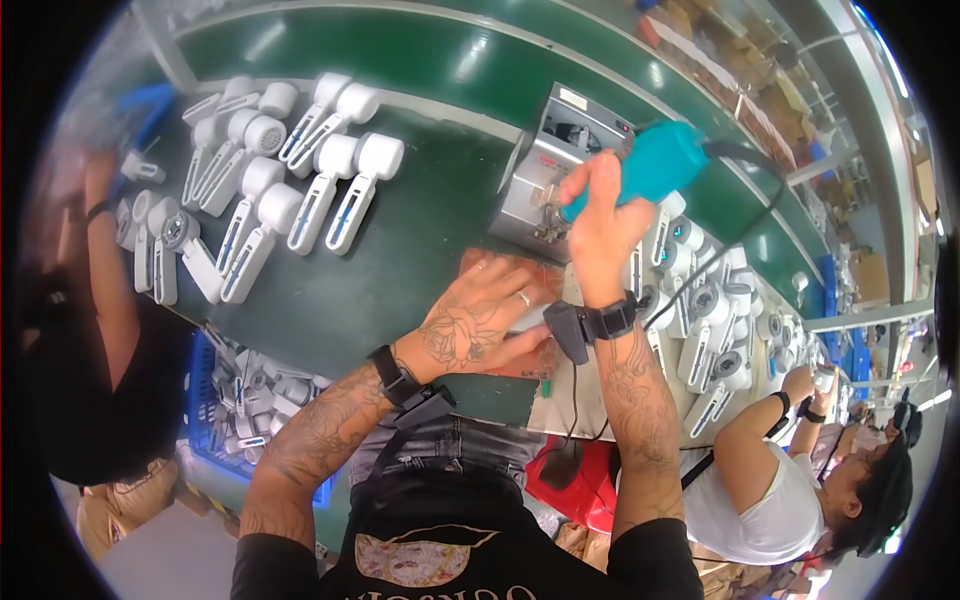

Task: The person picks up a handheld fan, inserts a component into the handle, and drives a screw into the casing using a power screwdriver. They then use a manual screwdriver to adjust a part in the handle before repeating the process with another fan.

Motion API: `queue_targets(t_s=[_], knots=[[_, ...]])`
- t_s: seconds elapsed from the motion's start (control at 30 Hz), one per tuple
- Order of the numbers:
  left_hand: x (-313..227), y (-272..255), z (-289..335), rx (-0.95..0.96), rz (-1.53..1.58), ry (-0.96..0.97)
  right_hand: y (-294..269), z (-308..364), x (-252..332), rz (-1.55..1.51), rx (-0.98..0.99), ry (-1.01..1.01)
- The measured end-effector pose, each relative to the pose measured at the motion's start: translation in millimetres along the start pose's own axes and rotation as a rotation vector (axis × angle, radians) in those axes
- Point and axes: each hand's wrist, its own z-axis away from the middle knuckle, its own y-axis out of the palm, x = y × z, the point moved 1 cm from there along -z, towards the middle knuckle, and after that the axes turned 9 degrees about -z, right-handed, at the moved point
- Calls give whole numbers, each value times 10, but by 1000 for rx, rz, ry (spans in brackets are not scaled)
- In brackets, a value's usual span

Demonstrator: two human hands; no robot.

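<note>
In the head view, the left hand lies palm down near the table's near edge, hiding most of a pale piece on a reddish-brown mat; only a strip of the piece shows between thumb and fingers, so its shape cannot be made out, nor whether the fingers grip it or merely press on it. The right hand has its fingers wrapped around a teal power tool, held up in front of a grey metal box toward the table's far edge. The tool is blurred, and its tip is lost by the fingers and the box, so contact cannot be told. A black wristband on the right wrist stands beside the mat's right side, and a dark cord crosses in front of white round-headed devices to the right, partly covered by the right hand and forearm. More white handled devices crowd the far left part of the green table. Below its left near corner, a blue basket full of white parts is partly cut across by the left forearm. A co-worker's arm blurs into the dark left rim; another person in a white shirt sits at right.
</note>
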Motion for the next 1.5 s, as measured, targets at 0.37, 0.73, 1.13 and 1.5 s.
queue_targets(t_s=[0.37,0.73,1.13,1.5], knots=[[92,16,1,-4,24,-9,-370,592,599,-170,9,131],[87,34,29,-6,17,14,-472,866,510,-126,30,232],[83,-72,-63,-22,-29,24,-475,964,285,-116,32,177],[256,-983,587,-370,211,-687,-586,1435,1183,-207,-240,-79]])
